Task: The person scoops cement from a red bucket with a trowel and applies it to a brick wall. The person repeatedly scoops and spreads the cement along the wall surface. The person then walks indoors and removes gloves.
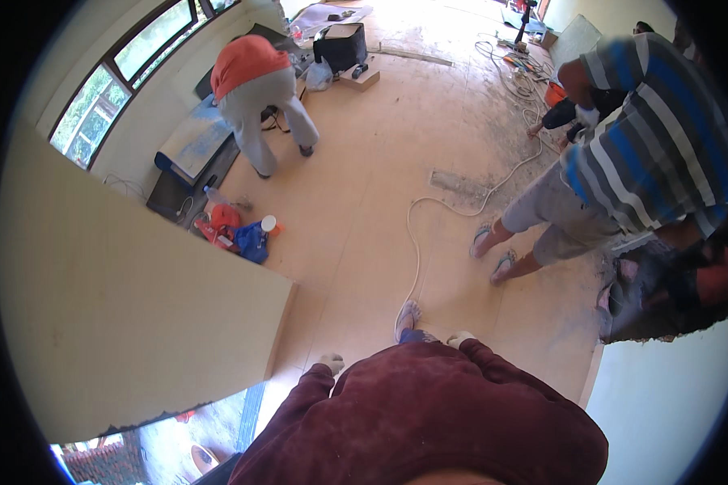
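My left hand [332, 362], in a pale glove, hangs beside my body past the end of a maroon sleeve. Its fingers look curled in, and nothing shows in them. My right hand [459, 339], pale as well, is held near my waist on the other side; its fingers are too small and turned away to make out. Under me is a tan tiled floor [364, 242]. One of my feet [410, 314] is in front of me, next to a thin white cable [416, 242] that winds away toward the far right. Neither hand touches a tool.
A person in a striped shirt [647, 137] stands at right; another in an orange top [251, 69] bends over at far left. Others crouch behind on the right. Red and blue bags [251, 241] lie by the left wall [137, 323]. A broken-edged opening [663, 295] is at right.
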Available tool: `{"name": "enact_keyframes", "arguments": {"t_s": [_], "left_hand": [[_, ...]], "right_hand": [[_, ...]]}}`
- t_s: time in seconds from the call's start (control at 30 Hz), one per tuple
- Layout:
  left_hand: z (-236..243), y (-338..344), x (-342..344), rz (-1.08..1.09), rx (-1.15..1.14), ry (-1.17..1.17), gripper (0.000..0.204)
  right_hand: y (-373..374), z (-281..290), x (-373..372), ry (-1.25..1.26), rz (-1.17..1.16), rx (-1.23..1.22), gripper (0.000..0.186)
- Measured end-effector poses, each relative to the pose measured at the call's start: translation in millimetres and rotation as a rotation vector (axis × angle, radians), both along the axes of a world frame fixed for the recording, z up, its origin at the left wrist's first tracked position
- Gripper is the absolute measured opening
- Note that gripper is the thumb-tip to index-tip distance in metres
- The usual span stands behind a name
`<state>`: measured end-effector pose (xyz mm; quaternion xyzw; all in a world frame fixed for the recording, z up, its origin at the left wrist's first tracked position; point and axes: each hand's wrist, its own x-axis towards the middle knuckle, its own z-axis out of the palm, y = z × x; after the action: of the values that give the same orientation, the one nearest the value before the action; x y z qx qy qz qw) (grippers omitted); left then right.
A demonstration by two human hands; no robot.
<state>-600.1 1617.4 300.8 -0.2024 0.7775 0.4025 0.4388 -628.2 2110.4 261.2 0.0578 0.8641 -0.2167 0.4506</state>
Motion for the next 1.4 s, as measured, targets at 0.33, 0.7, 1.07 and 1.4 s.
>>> {"name": "enact_keyframes", "arguments": {"t_s": [0.33, 0.7, 1.07, 1.4], "left_hand": [[-14.0, 40.5, -216.0, -0.094, -0.030, 0.284, 0.043], [-21.2, -4.9, -389.3, -0.825, -0.048, 0.365, 0.051], [-24.9, -31.7, -549.0, -0.635, -0.107, 0.333, 0.045], [-11.8, 19.9, -531.7, -0.550, 0.007, 0.351, 0.044]], "right_hand": [[30.4, 2.2, -178.6, 0.197, -0.005, -0.010, 0.041], [-2.3, 52.2, -278.0, 0.002, -0.210, 0.052, 0.066], [-22.7, 8.6, -270.6, 0.209, -0.539, 0.076, 0.068], [51.8, -106.2, -313.1, 0.146, -0.302, 0.136, 0.064]]}}
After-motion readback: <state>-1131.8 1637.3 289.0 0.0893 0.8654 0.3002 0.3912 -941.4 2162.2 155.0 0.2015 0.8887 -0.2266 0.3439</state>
